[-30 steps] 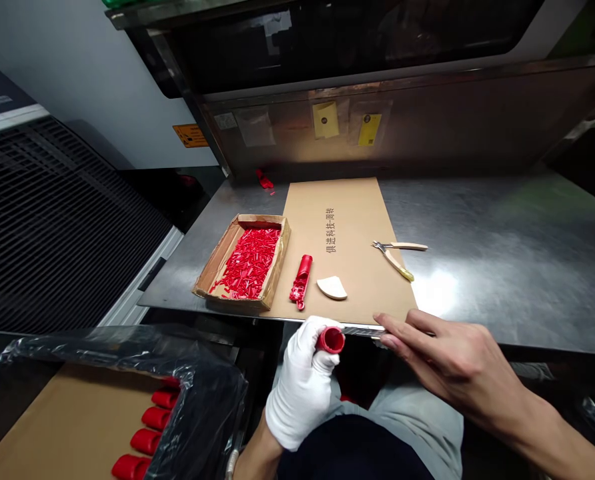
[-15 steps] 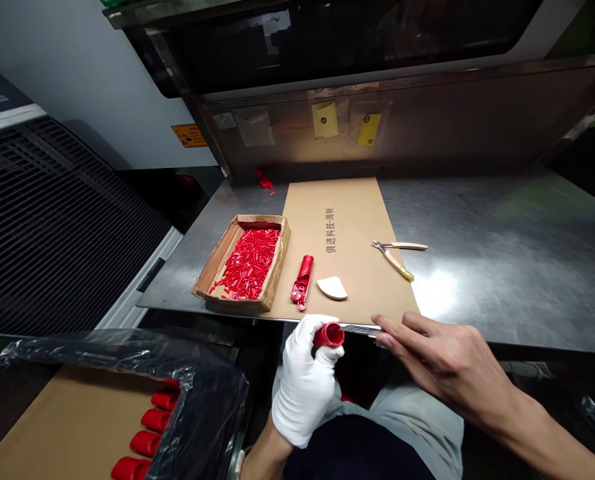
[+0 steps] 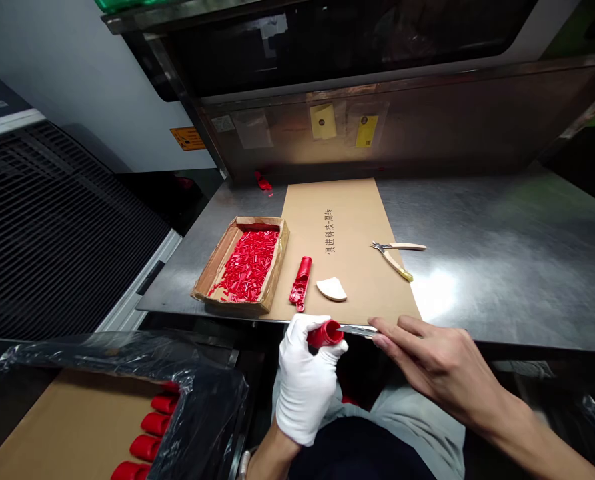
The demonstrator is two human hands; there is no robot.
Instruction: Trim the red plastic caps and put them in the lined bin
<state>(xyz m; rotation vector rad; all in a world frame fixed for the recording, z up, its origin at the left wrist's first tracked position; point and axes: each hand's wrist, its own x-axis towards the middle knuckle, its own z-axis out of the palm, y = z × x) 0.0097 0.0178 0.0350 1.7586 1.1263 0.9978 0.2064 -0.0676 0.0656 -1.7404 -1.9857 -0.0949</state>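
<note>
Since a second ago the left hand [image 3: 305, 383] rose a little toward the table edge, and the red tube [image 3: 326, 333] it carried tipped over. Its open mouth, earlier facing up at us, now pointed right. The right hand [image 3: 435, 363] crept slightly left along the edge.

We noted the left hand, in a white glove, closed round the tube with fingers and thumb. The tube sat just in front of the table [image 3: 502, 253] and over the lap, not resting on anything. The right hand was bare and stretched almost flat, with its fingertips at the table edge just beside the tube's mouth. We saw nothing held in it.

On the cardboard sheet [image 3: 347, 227] lay a second red part [image 3: 301, 283], a white wedge [image 3: 331, 289] and cutters [image 3: 395, 257], all well apart from both hands. A tray [image 3: 217, 267] of red scraps [image 3: 247, 263] stood to the left. Red caps [image 3: 150, 427] lay in a lined box at lower left.

Risk, in our judgement: the tube was unsupported, so a loosened grip in the smooth glove could drop it to the lap or floor. The right fingertips were close enough that a nudge could knock it loose.
</note>
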